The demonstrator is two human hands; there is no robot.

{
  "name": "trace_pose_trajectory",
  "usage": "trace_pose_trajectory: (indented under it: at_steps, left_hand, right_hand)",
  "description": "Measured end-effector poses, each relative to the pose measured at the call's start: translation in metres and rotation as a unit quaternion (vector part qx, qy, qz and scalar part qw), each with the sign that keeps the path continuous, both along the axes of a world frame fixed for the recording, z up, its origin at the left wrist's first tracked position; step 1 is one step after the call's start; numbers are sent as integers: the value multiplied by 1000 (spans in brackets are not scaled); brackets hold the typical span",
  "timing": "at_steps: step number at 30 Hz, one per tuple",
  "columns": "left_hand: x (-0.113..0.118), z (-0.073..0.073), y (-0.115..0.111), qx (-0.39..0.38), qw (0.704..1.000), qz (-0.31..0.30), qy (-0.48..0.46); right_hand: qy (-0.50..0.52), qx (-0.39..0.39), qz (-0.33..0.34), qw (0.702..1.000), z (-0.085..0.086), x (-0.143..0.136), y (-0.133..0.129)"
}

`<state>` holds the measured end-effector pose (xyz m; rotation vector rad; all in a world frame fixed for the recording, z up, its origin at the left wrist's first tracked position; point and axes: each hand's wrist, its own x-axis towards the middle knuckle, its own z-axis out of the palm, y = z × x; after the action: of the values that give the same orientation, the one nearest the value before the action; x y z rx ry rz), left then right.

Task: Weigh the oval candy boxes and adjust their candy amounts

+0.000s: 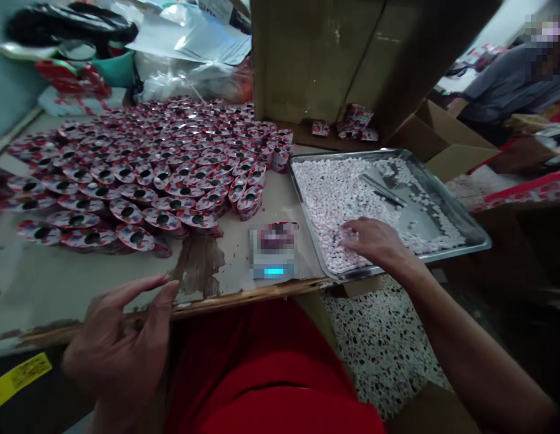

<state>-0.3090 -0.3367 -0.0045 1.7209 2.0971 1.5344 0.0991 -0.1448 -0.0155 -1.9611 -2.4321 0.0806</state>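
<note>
Fingers curled down, my right hand is in the layer of small pinkish-white pieces, gathering some under its fingertips, which are partly hidden. A shallow metal tray holds these pieces. My left hand hovers at the table's front edge, thumb and index tips close to each other, with nothing visible between them. On a small digital scale with a lit blue display lies a red-and-pink packet, between the two hands. Many printed packets with open oval tops stand in rows to the left.
A metal strip-like tool lies in the tray. Behind stands a large cardboard box, with several closed packets at its foot. Plastic bags sit at the back left. At the right, another person is near an open carton.
</note>
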Motion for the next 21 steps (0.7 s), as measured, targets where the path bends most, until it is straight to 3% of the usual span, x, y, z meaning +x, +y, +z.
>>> trace_pose_trajectory:
  at_steps: [3,6,9,12,13,16,19,21]
  left_hand:
    - [5,-1,6,5,996,38,85]
    - [3,-9,10,32,990,-9,140]
    - [-2,-15,10,49,980,-35,189]
    - [-2,-14,13,19,981,-29,189]
    - [0,-11,16,4,985,-22,172]
    - [12,-3,34,-18,993,-25,112]
    - [25,-2,63,-14,991,-81,107]
    - [38,-7,83,-12,987,-114,117]
  right_hand:
    - [7,10,22,1000,-16,-3,12]
    - [136,-38,-11,990,-18,5,30]
    - [315,-123,-78,938,-14,23,43]
    - [450,-156,-108,873,-12,36,40]
    - [467,-147,-111,865,-12,37,37]
    - [463,-68,-105,877,-10,31,25]
    - [493,-8,-91,865,-5,19,19]
    - [517,-13,-86,852,-1,14,18]
